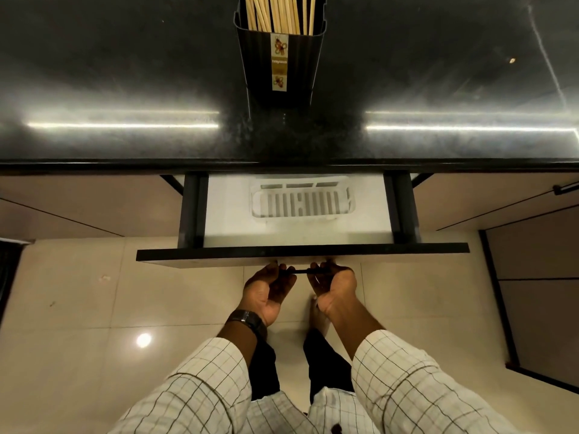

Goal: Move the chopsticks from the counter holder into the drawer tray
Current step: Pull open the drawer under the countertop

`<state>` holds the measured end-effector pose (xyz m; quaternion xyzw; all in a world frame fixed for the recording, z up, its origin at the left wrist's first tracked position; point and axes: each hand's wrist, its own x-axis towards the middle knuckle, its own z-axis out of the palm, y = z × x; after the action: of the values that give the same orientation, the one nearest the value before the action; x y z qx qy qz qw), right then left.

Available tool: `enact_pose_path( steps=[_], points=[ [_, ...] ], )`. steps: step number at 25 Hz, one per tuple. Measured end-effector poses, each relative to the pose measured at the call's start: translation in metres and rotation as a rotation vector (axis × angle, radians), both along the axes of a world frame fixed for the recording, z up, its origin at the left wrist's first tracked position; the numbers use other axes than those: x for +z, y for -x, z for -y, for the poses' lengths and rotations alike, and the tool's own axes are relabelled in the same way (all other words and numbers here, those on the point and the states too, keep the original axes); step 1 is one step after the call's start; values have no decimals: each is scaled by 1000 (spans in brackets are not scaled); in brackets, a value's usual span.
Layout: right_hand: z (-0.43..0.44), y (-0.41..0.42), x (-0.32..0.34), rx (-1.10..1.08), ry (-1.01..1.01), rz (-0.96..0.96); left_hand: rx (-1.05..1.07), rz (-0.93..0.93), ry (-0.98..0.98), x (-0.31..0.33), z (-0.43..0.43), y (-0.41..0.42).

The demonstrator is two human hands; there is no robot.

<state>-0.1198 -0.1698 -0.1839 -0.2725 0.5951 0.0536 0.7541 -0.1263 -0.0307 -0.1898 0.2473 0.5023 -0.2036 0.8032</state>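
Note:
Several light wooden chopsticks (279, 14) stand upright in a tall black holder (279, 67) at the back middle of the dark counter (125, 73). Below the counter edge a drawer (302, 255) is pulled partway out. Inside it lies a white slotted tray (302, 200) with nothing in it. My left hand (266, 289) and my right hand (333, 286) both curl palm-up around the thin black drawer handle (302, 271) under the drawer front. A dark watch sits on my left wrist.
Beige cabinet fronts (78, 208) flank the drawer on both sides, and another dark-framed cabinet (532, 292) stands at the right. Glossy cream floor tiles (78, 308) lie beneath, with my feet under the drawer front.

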Motion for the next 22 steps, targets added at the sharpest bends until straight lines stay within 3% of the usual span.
enact_pose_path(
  steps=[22],
  points=[
    [6, 21, 13, 29, -87, -75, 22, -94, -7, 9, 1, 28]
  ],
)
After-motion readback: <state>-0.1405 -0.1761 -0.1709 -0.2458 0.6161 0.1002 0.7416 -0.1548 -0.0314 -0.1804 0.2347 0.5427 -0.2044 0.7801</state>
